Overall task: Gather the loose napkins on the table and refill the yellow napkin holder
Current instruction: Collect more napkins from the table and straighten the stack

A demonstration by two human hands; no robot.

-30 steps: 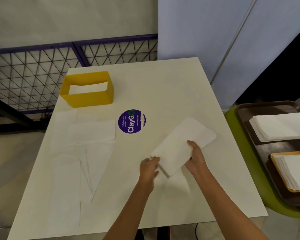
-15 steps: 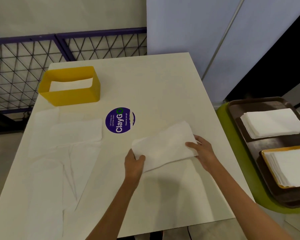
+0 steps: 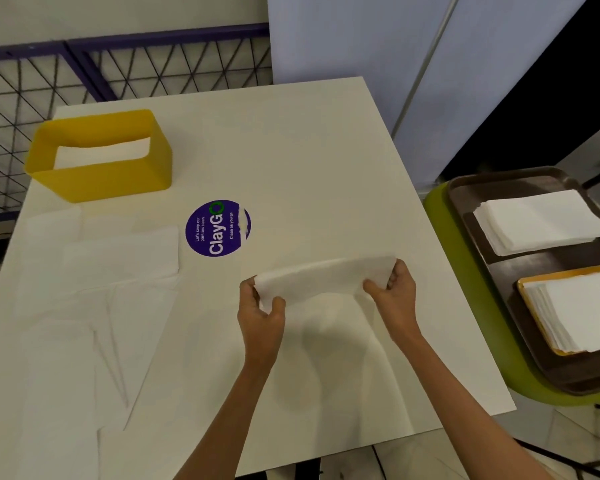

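Office pantry or canteen: "keep our pantries clean" table sticker (image 3: 218, 227), brown serving trays (image 3: 520, 271), napkin stacks (image 3: 541, 220).

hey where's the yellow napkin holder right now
The yellow napkin holder stands at the table's far left corner in the head view, beyond the purple sticker.

Purple round sticker (image 3: 217, 227) on table (image 3: 309, 150); brown tray (image 3: 520, 271) right, purple mesh railing (image 3: 125, 71) behind.

sticker (image 3: 218, 227) on table (image 3: 309, 150) | "ClayGo" | "Clean as you go"
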